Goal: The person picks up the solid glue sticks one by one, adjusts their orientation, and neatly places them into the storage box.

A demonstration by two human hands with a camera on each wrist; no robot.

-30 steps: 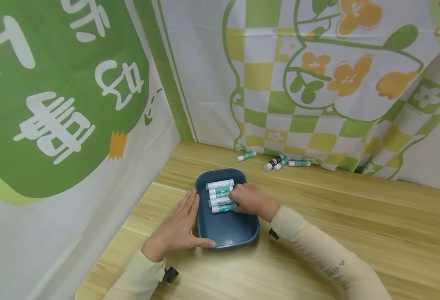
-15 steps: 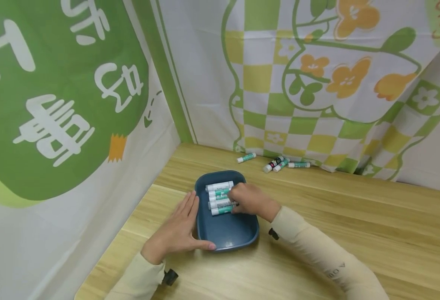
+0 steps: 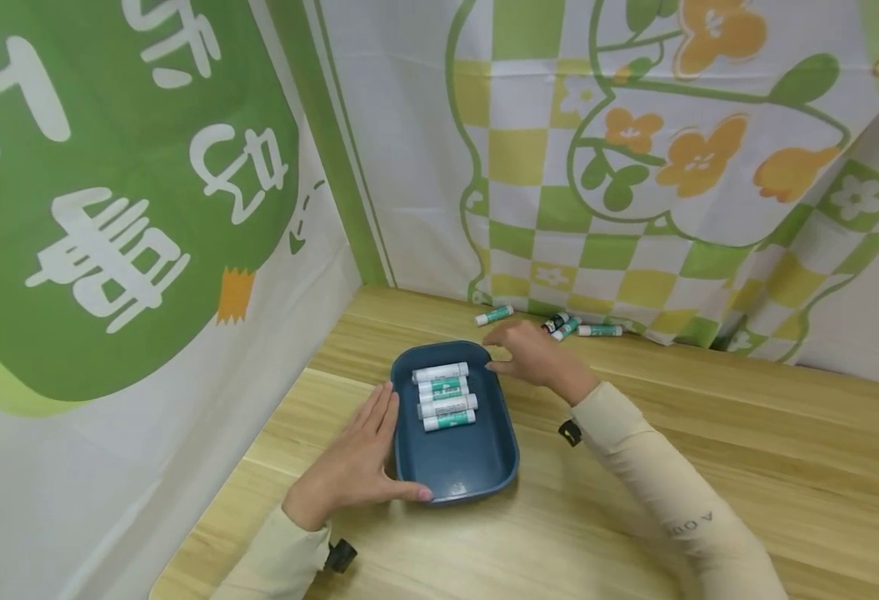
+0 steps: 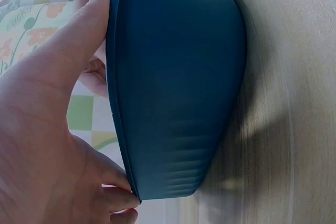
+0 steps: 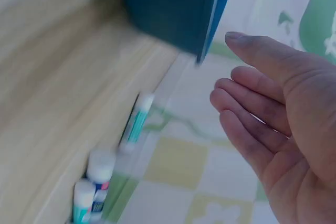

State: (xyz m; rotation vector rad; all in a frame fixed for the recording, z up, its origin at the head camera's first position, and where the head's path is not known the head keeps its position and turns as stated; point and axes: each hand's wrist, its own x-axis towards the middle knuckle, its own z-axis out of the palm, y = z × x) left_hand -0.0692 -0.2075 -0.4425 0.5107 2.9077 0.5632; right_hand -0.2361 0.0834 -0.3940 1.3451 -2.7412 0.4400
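A dark blue plastic tray (image 3: 457, 471) sits on the wooden table. Several white and green glue sticks (image 3: 450, 420) lie side by side across its far half. My left hand (image 3: 352, 462) rests against the tray, its straight fingers along the left rim and its thumb on the near rim. In the left wrist view, that thumb and the fingertips touch the rim of the tray (image 4: 173, 77). Over the tray's far right corner hangs my right hand (image 3: 535, 357), with nothing in it. Its loosely bent fingers (image 5: 252, 135) stand apart from the thumb in the right wrist view.
Behind the tray, near the curtain (image 3: 604, 258), lies a lone green glue stick (image 3: 495, 316). To its right are a black glue stick (image 3: 556, 322), partly hidden by my right hand, and two green ones, including a glue stick (image 3: 600, 331) at the right end.
My right hand has let go of the glue sticks in the tray and moved up and right past the rim, its fingers opening. My left hand and the tray stay in place.
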